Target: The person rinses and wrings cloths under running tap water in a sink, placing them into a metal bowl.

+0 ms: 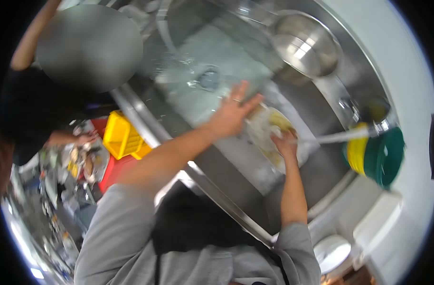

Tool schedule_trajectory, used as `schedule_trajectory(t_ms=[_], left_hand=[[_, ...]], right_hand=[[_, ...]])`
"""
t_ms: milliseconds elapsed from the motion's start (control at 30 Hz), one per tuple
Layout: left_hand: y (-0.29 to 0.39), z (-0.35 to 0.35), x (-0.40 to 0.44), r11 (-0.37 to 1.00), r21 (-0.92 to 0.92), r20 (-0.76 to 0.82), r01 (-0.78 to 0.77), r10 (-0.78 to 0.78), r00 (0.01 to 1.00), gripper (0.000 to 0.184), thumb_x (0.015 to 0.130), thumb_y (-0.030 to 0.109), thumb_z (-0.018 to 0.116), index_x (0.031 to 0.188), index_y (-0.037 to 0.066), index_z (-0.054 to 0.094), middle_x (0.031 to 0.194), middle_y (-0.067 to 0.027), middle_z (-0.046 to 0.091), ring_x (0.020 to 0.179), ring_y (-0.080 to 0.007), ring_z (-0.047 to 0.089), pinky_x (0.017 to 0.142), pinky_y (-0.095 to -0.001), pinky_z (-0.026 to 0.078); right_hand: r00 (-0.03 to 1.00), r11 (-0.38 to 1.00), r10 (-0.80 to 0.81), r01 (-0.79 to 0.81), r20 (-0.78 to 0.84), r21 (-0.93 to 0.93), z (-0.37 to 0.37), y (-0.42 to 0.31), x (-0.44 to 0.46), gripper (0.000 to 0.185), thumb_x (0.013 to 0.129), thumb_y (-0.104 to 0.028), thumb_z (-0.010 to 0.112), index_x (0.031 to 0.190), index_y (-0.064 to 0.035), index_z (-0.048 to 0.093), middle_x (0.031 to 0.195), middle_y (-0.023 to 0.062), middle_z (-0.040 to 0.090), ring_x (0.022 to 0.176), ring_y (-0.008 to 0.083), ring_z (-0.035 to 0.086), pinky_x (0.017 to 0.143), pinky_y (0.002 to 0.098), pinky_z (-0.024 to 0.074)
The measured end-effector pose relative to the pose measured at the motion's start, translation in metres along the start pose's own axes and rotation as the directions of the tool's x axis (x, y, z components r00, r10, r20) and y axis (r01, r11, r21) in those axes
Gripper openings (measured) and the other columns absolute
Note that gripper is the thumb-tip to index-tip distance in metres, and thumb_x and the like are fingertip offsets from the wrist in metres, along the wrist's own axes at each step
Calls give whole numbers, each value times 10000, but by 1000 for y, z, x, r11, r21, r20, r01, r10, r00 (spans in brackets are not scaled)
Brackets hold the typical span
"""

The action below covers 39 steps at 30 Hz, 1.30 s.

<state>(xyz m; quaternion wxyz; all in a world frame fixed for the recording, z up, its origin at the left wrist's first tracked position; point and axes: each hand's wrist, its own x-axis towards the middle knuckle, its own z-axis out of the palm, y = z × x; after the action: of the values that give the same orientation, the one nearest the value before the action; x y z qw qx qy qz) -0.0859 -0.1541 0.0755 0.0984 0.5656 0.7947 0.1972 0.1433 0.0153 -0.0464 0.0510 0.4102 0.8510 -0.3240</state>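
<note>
My left hand (232, 113) reaches over the metal sink with its fingers spread, between the water-filled basin and a pale oval dish (269, 135). My right hand (285, 142) is on the dish's right part, its fingers bent against something whitish and too blurred to name. White and yellowish patches show on the dish, which lies over a light board (245, 166) in the right basin. Cloudy water (188, 90) fills the left basin, with a round drain-like shape in it.
A metal pot (306, 45) stands at the sink's back edge. At right are a green bucket (385, 156) and a tap pipe (338, 137). Yellow baskets (119, 135) sit on a red surface at left, beside another person (32, 109) in dark clothes.
</note>
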Motion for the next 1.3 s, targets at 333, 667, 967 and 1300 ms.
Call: schedule_trajectory(t_ms=[333, 667, 967, 1300], left_hand=[[4, -20, -1, 993, 40, 219, 108, -114, 969, 864, 827, 189, 690, 1555, 239, 228, 1608, -249, 28, 1469, -492, 108, 1050, -718, 323], [13, -22, -16, 999, 25, 76, -26, 24, 997, 637, 895, 232, 596, 1494, 191, 384, 1607, -241, 78, 1484, -444, 124, 1123, -648, 272], [13, -28, -46, 973, 58, 147, -225, 214, 966, 823, 667, 147, 755, 1436, 125, 461, 1599, -225, 182, 1486, -442, 139, 1179, -563, 206], [31, -38, -35, 955, 244, 264, -170, 103, 959, 816, 757, 268, 732, 1496, 202, 391, 1622, -195, 96, 1485, -457, 81, 1157, -595, 222]], right_hand=[[724, 492, 117, 552, 680, -673, 165, 82, 76, 551, 941, -405, 513, 1361, -51, 558, 1436, 239, 478, 1350, 419, 408, 994, 613, 372], [989, 978, -129, 140, -79, 155, -50, -16, -21, 439, 755, -304, 752, 1040, 15, 654, 1005, 255, 667, 973, 426, 631, 882, 461, 477], [983, 914, -151, 179, 102, -365, 74, 32, -16, 515, 956, -346, 530, 1351, -16, 528, 1259, 225, 613, 1170, 357, 583, 1027, 480, 411], [941, 934, 324, -334, 93, 126, 46, 35, 14, 371, 808, -267, 689, 1082, -18, 670, 1091, 220, 684, 1057, 331, 654, 908, 415, 505]])
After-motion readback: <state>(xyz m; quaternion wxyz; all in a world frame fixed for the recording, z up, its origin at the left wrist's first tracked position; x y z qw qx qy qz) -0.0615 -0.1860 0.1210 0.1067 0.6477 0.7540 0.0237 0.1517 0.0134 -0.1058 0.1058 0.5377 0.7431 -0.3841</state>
